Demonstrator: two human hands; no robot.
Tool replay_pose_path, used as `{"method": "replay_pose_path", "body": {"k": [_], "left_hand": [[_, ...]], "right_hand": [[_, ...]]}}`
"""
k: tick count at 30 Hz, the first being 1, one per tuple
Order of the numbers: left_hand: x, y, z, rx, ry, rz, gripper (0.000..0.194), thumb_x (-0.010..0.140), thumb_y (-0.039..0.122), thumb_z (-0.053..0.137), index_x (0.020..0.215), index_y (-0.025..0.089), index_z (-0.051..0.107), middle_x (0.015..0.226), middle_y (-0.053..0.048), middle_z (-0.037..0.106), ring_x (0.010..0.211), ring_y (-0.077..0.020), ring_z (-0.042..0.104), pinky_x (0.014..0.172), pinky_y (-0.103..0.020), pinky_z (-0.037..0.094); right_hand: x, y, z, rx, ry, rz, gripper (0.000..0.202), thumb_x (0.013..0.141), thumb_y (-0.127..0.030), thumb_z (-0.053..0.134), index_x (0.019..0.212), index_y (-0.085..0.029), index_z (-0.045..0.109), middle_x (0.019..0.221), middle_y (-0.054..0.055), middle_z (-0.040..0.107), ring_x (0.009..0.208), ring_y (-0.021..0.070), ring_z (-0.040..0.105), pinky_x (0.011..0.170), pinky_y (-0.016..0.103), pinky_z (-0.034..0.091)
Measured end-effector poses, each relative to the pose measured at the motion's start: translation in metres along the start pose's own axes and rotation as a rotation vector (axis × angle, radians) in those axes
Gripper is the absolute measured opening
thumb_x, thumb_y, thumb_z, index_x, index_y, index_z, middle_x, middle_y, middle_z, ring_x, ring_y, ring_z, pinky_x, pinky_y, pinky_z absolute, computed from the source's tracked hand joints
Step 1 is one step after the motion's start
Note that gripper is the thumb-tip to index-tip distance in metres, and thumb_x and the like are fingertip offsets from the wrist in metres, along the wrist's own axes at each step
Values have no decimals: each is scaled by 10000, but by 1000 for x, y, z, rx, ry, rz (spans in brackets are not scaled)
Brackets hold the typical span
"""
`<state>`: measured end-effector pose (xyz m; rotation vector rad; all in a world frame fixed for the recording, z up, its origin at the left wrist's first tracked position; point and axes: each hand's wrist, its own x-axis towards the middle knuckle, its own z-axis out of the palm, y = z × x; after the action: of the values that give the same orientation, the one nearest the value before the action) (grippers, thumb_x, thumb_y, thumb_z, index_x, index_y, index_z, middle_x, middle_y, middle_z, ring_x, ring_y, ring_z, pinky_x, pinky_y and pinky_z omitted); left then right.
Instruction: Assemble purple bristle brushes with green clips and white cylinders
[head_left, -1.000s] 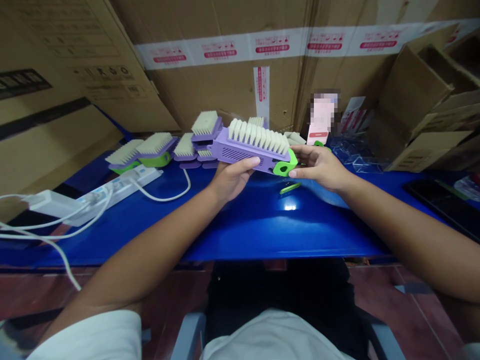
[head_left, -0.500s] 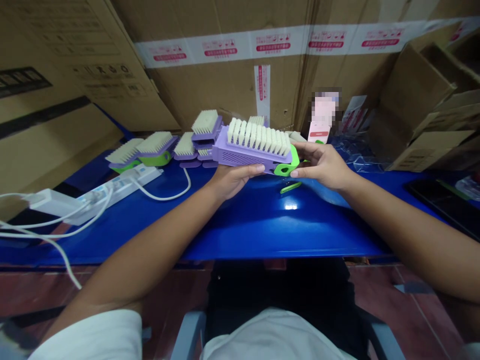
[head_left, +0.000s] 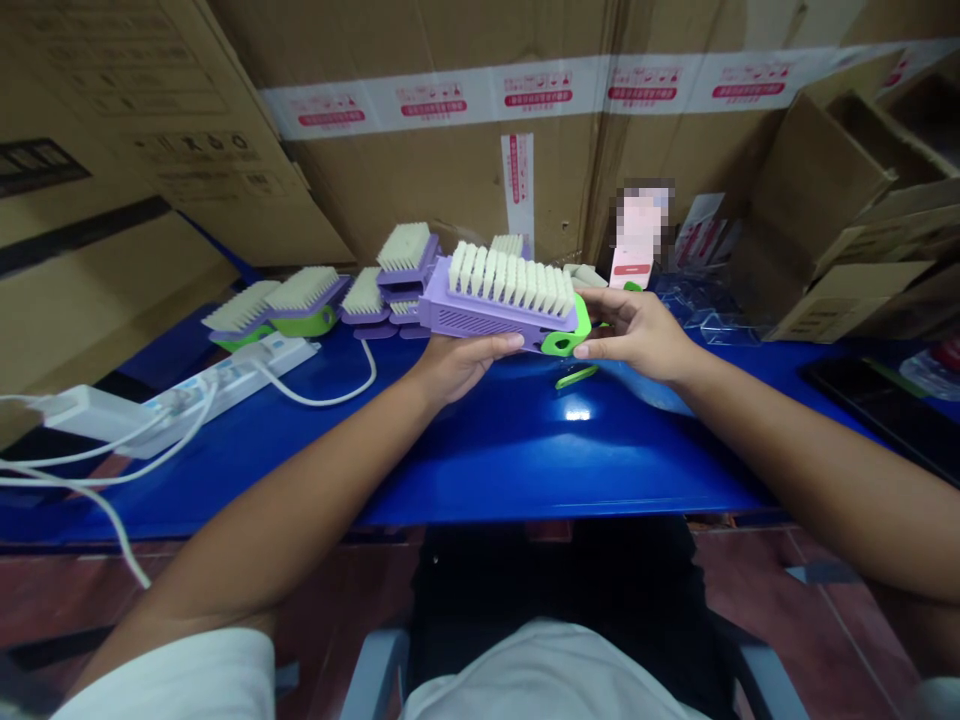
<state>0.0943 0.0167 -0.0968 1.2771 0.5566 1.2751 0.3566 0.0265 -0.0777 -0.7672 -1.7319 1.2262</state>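
A purple scrub brush point(head_left: 480, 318) with cream bristles facing up is held above the table between both hands. My left hand point(head_left: 466, 362) is closed around its underside, thumb along the near side. At the brush's right end sits a bright green end piece point(head_left: 564, 342), which my right hand point(head_left: 637, 335) pinches between thumb and fingers. Below it, a small green ring-shaped part point(head_left: 577, 377) lies on the blue table point(head_left: 525, 470). Behind and left of the held brush are several more brushes, including a stacked one point(head_left: 405, 250) and a green-based one point(head_left: 304, 300).
A white power strip point(head_left: 217, 390) with cables crosses the table at left. A phone with a lit screen point(head_left: 637, 245) leans upright at the back. Cardboard boxes point(head_left: 420, 170) line the rear, with an open carton point(head_left: 825, 220) at right. A dark flat device point(head_left: 877, 405) lies far right.
The camera view has shifted slightly, moving the whole scene a little left. Both hands keep the same hold on the brush, with no clear movement between it and its green end piece.
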Motion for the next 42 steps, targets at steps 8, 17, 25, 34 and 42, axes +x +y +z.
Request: {"method": "replay_pose_path", "body": {"k": [8, 17, 25, 34, 42], "left_hand": [[0, 1, 2, 3, 12, 5, 851, 631, 333, 1079, 1403, 314, 724, 1313, -75, 841, 1261, -351, 796, 1125, -536, 664], [-1, 2, 3, 8, 7, -6, 826, 647, 339, 1069, 1397, 305, 725, 1311, -74, 840, 1273, -341, 792, 1165, -536, 638], [-1, 1, 2, -4, 11, -3, 842, 629, 339, 1085, 1391, 310, 729, 1292, -71, 843, 1276, -344, 789, 1176, -540, 628], [-1, 2, 3, 6, 2, 3, 835, 641, 341, 1080, 1399, 312, 729, 1306, -69, 843, 1290, -338, 784, 1189, -540, 619], [-2, 2, 2, 2, -2, -10, 846, 642, 343, 1079, 1408, 308, 722, 1301, -72, 843, 1299, -352, 782, 1186, -557, 620]], "right_hand": [[0, -1, 2, 23, 4, -16, 774, 580, -423, 1115, 1303, -281, 880, 1196, 75, 859, 1120, 335, 782, 1107, 584, 647], [0, 1, 2, 12, 1, -8, 784, 586, -458, 1111, 1318, -304, 874, 1187, 67, 846, 1119, 334, 782, 1102, 576, 656], [0, 0, 1, 2, -4, -17, 759, 587, -442, 1111, 1297, -301, 882, 1180, 66, 846, 1093, 325, 775, 1095, 581, 655], [0, 0, 2, -1, -6, -14, 771, 591, -447, 1111, 1312, -312, 877, 1197, 64, 848, 1080, 320, 778, 1099, 590, 650], [0, 0, 1, -6, -3, -6, 811, 590, -462, 1111, 1344, -296, 864, 1207, 76, 842, 1152, 349, 775, 1112, 594, 646]]}}
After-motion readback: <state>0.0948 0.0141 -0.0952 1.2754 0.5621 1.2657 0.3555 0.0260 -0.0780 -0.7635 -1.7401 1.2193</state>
